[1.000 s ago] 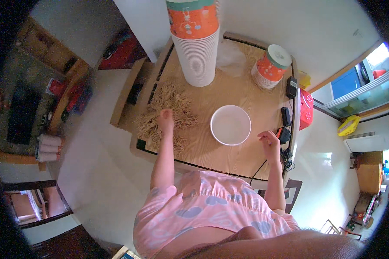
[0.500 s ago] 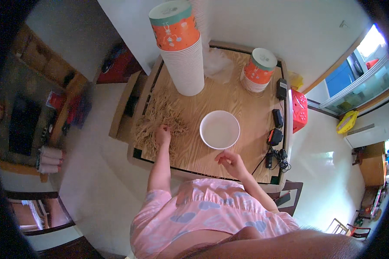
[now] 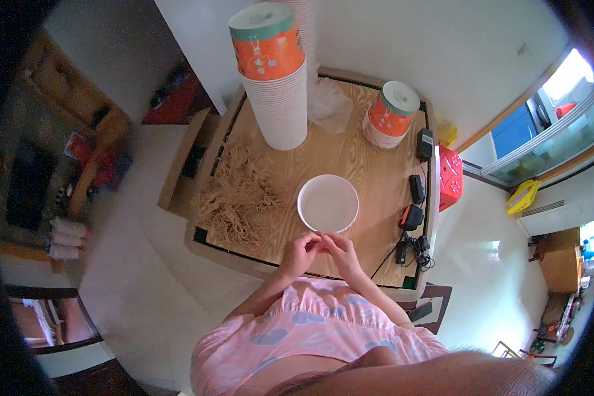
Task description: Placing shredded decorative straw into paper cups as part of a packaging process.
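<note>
Left hand (image 3: 301, 255) and right hand (image 3: 340, 253) meet just by the white bowl (image 3: 328, 204); I can't tell if they grip anything. Brown strings (image 3: 239, 198) lie left. Maybe tiny finger work, needing careful fingers next.

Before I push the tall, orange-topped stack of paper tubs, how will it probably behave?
The tall, orange-topped stack of paper tubs would probably tip if pushed near the top, since it stands much taller than it is wide. Lifted only by the top tub, it could separate, because the tubs look simply nested.
</note>
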### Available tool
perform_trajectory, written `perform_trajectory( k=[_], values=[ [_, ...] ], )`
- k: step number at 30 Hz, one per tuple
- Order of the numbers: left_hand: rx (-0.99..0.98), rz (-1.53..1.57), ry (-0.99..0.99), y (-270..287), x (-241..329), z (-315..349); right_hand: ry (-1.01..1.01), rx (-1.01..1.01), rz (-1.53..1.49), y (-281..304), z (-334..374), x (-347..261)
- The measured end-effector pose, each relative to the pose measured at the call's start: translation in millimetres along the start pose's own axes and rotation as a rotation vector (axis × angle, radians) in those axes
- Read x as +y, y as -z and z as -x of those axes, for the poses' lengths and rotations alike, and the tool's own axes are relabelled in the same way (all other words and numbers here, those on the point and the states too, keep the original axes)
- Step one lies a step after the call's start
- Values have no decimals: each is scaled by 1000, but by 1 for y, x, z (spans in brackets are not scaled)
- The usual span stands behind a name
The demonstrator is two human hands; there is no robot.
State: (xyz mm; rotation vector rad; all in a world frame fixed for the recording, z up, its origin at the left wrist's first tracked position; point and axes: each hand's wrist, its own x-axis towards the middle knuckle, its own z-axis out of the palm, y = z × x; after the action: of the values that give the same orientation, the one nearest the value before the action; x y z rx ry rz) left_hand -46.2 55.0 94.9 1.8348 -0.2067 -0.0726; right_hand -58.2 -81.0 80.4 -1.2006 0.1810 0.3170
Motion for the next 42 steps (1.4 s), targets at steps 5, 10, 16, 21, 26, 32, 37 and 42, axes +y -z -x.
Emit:
perform_trajectory(
  k=[5,10,16,21,26,32,37,42],
  values=[
    [2,-88,-31,-11,2,5,37,32,108,7,3,-6],
    [-199,-164,34,-8,-4,12,-77,152,-392,20,-2,-29],
    [-310,-164,-167,-18,-16,20,-68,70,-402,25,2,-39],
    [-582,-287,-98,-10,-22,24,-51,162,-447,27,0,-57],
    [-588,-263,-33,-4,-21,21,50,166,-373,28,-2,-70],
    [-94,-39,-85,-3,-64,12,248,443,244,37,1,-108],
    [44,241,-57,24,-25,-15,175,331,671,46,4,-110],
    [-234,177,-168,27,8,-16,-139,-270,892,-4,4,-83]
  ],
)
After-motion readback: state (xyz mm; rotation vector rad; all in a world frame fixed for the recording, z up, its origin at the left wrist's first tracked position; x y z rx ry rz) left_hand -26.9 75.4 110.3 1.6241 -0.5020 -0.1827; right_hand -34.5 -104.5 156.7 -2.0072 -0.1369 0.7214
